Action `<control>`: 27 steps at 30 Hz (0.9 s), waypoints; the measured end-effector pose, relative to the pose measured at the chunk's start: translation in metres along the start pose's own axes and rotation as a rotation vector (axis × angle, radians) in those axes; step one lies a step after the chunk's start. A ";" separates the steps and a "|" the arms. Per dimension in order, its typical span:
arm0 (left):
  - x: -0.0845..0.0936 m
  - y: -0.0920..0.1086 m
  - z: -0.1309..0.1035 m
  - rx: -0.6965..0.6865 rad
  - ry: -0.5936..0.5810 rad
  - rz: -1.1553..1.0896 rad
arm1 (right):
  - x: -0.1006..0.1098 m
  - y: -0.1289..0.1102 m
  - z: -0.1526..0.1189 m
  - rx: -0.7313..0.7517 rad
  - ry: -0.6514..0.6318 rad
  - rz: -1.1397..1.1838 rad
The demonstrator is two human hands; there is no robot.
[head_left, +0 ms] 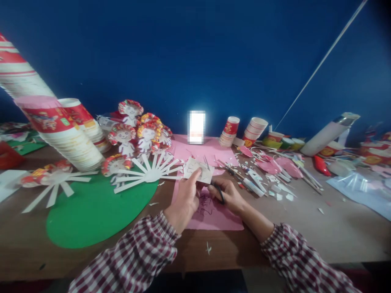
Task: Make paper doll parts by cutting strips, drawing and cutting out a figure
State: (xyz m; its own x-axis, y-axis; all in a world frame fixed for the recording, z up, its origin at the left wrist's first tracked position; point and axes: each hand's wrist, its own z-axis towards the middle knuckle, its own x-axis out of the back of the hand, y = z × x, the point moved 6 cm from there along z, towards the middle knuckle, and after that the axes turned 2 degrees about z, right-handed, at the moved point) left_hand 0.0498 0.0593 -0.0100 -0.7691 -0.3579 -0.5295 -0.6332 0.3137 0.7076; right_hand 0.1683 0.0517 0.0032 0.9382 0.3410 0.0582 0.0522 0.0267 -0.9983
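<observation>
My left hand (187, 199) pinches a small piece of white paper (207, 173) with dark drawn lines, thumb on top. My right hand (229, 195) is closed round the black handles of a pair of scissors (220, 192). The scissors' blades reach up to the paper's right part; whether they are cutting into it I cannot tell. Under both hands lies a pink sheet (226, 221) with dark handwriting. To the left, a fan-shaped cut white paper piece (152, 175) rests partly over a green round sheet (100, 215).
Paper figures (148, 136) with red and yellow ruffles stand at the back left, beside tall stacks of paper cups (58, 126). Shorter cup stacks (255, 130) stand at the back right. Pens (249, 183) and paper scraps lie right of my hands. A glowing, blurred-out screen (196, 127) stands behind.
</observation>
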 end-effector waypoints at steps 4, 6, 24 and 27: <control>-0.001 0.000 -0.002 0.014 -0.009 -0.002 | 0.000 -0.001 -0.001 -0.004 -0.005 0.018; 0.000 -0.001 -0.001 0.010 -0.009 0.013 | -0.001 -0.002 -0.001 0.003 -0.007 0.015; -0.005 -0.001 -0.005 0.019 -0.058 -0.035 | -0.001 -0.003 -0.001 0.000 -0.004 0.029; -0.006 -0.002 -0.005 0.035 -0.072 -0.031 | -0.001 -0.004 0.000 0.025 -0.003 -0.006</control>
State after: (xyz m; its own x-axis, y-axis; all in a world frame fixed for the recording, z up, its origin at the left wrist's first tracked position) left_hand 0.0561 0.0566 -0.0064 -0.7526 -0.3037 -0.5843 -0.6584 0.3343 0.6744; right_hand 0.1670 0.0513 0.0071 0.9369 0.3436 0.0643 0.0492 0.0523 -0.9974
